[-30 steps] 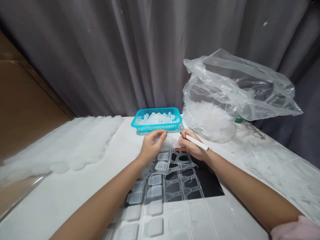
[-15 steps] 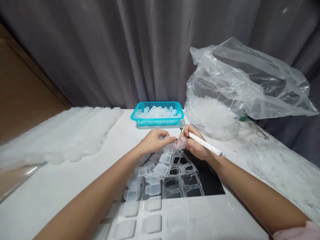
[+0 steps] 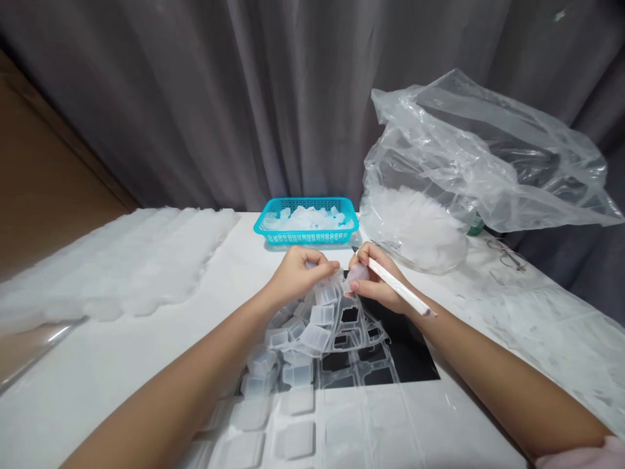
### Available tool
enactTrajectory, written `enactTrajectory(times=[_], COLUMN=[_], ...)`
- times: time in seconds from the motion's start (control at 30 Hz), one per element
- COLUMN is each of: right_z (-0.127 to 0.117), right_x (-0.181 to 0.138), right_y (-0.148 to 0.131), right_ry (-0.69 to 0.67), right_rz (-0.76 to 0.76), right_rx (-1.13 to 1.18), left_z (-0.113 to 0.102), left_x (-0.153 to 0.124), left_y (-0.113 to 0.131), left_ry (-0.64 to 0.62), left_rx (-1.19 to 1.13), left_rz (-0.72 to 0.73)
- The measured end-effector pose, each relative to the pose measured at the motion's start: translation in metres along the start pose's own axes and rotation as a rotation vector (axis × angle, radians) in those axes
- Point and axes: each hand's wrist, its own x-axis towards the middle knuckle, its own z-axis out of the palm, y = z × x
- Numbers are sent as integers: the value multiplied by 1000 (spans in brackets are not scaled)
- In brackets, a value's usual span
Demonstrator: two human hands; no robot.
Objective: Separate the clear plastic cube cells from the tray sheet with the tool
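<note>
My left hand is closed on the far edge of a translucent moulded plastic sheet, which bends up toward it. Rows of box-shaped pieces fill the sheet's left side, while its right side is an open frame with cut-out gaps. My right hand pinches a small translucent plastic piece between thumb and fingers. That same hand also keeps a white-handled slim tool, its dark pointed tip facing away from me; it looks like a craft knife. Part of the sheet lies over a black mat.
A turquoise basket with translucent pieces stands beyond my hands. At the back right is a large clear bag of similar pieces. Stacked moulded sheets lie left, beside a cardboard wall. Scissors-like metal loops rest on the right.
My hands have drawn slightly apart. The small piece in my right hand now shows separate from the sheet's edge, and my left hand has shifted a little up and left.
</note>
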Motion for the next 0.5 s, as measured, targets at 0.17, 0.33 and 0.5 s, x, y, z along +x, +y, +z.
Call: enactTrajectory(times=[0.17, 0.33, 0.5], right_z=[-1, -1, -2], right_x=[0, 0, 0], right_y=[5, 3, 2], right_ry=[-18, -12, 26], right_rz=[-84, -119, -92], right_rx=[75, 61, 24], left_z=[1, 2, 6], left_x=[-2, -4, -7], left_y=[4, 6, 4], left_ry=[112, 204, 306], left_rx=[-20, -49, -91], left_rz=[69, 132, 122])
